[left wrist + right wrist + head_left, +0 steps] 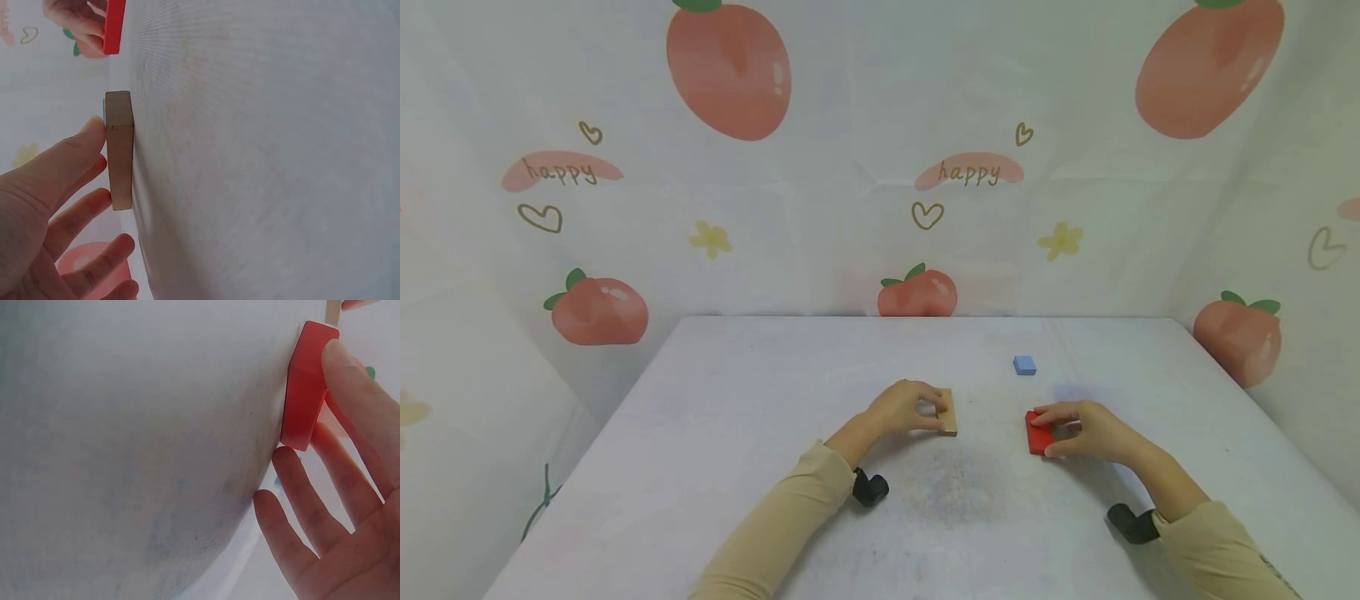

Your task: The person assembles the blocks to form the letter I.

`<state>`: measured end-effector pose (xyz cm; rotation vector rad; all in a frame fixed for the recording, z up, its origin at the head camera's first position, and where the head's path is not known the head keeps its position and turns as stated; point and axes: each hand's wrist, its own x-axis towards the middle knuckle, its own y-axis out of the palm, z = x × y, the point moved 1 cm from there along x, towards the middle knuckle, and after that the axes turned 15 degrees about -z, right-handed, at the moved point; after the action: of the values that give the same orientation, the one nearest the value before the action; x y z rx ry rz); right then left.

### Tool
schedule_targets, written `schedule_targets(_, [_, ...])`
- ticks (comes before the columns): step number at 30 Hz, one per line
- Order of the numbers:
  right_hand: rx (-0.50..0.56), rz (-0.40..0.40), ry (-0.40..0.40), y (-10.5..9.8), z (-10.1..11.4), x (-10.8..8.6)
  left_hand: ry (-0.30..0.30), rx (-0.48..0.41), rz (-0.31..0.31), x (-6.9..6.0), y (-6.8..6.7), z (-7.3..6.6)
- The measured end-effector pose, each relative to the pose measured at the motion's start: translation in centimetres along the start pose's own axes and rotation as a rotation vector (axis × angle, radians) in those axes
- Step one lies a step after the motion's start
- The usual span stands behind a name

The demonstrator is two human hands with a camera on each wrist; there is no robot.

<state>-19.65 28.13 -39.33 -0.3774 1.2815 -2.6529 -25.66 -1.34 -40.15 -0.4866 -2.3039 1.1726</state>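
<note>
A flat, light wooden block (pixel 950 414) lies near the middle of the white table, and my left hand (pixel 907 408) grips it by thumb and fingers. In the left wrist view, the thumb is against one end of the wooden block (pixel 120 150), with the outer fingers spread off it. My right hand (pixel 1093 431) pinches a flat red block (pixel 1038 434) to the right. In the right wrist view, the thumb lies on the upper part of the red block (pixel 306 387), and two lower fingers are apart from it.
Behind the red block sits a small blue block (pixel 1024 365). The white table (pixel 970 550) reaches back to a curtain (pixel 850 233) printed with fruit, hearts and flowers. Black wrist-worn pieces (pixel 870 488) hang by both sleeves.
</note>
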Motion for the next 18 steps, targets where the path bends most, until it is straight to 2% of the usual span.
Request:
schedule_targets(10, [-0.006,0.001,-0.021,0.02,-0.02,0.01,-0.103,0.025,0.028,-0.18,-0.06,-0.45])
schedule_targets(18, [-0.032,-0.019,-0.072,-0.05,0.03,0.05,-0.117,0.037,0.024,-0.14,-0.15,-0.69])
